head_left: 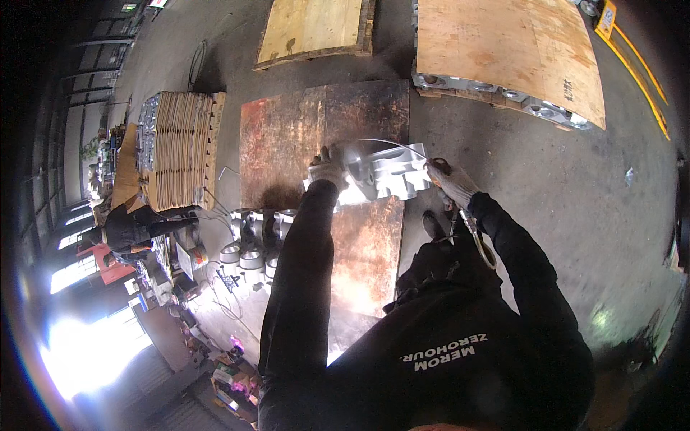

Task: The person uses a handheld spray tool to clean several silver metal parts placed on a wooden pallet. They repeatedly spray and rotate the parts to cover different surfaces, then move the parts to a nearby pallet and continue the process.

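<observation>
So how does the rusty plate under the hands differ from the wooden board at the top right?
The rusty plate is reddish-brown, mottled metal lying low on the floor; the wooden board is pale, even-coloured, and rests on shiny metal castings. Both hands grip a casting above the plate; nothing is above the board. Both lie flat.

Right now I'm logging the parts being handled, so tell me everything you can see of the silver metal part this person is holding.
The metal part looks like bare, bright silver cast metal, with a rounded bored section toward its left end and blocky lugs along its lower right edge. The gloved left hand grips its left end, the gloved right hand its right. It is held roughly level above a rusty steel plate; whether it rests on it is unclear.
</observation>
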A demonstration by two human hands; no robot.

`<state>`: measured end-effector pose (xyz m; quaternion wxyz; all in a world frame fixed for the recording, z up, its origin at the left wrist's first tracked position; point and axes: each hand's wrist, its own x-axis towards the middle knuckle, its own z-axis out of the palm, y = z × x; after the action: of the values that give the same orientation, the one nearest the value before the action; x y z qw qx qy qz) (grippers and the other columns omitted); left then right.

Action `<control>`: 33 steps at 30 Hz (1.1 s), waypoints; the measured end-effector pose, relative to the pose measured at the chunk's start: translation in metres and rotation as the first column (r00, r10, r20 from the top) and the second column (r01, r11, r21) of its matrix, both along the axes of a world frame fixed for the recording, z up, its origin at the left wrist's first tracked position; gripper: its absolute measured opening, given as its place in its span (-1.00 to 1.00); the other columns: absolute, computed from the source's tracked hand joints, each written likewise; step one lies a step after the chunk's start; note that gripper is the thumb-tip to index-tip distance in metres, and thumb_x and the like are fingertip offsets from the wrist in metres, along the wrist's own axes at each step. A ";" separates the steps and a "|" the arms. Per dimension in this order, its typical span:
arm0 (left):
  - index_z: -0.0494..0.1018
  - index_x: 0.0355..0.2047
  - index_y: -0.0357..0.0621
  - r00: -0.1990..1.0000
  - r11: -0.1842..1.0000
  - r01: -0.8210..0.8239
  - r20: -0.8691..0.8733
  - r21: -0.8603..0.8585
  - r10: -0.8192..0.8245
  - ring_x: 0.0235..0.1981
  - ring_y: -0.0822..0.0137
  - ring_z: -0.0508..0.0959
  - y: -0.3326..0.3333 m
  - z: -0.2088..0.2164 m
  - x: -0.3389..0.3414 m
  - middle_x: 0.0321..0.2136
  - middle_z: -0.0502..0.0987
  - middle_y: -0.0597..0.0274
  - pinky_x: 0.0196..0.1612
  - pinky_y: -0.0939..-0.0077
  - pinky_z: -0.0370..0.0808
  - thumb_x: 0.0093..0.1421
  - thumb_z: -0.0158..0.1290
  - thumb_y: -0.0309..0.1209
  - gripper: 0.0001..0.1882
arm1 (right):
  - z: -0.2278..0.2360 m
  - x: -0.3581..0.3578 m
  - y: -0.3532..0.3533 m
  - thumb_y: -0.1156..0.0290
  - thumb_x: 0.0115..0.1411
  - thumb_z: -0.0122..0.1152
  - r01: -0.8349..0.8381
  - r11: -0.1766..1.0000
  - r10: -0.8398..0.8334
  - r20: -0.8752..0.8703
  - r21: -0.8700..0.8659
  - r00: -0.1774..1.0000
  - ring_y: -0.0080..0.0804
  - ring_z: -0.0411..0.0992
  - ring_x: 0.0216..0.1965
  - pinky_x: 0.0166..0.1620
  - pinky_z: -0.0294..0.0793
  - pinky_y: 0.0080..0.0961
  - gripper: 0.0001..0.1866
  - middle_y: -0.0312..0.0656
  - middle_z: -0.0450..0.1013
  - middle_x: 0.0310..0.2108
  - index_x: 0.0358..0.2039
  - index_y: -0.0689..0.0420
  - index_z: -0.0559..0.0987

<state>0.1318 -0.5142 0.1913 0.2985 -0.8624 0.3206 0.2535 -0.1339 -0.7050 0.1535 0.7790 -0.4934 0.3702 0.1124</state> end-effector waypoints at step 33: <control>-0.37 0.40 -0.08 1.000 0.999 -0.020 -0.015 -0.029 0.020 0.32 -0.14 0.13 0.006 -0.010 0.001 0.40 -0.13 -0.03 0.31 0.17 0.19 -0.14 0.37 0.02 0.36 | -0.055 -0.013 0.019 -0.18 0.23 0.08 -0.120 0.992 0.125 -0.125 0.047 0.984 -0.59 0.25 -0.80 -0.74 0.18 -0.56 -0.50 -0.36 0.28 -0.77 -0.50 0.03 0.46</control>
<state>0.1329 -0.5087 0.1814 0.2808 -0.8680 0.3178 0.2582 -0.1468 -0.6861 0.0986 0.7548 -0.4917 0.3862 0.1985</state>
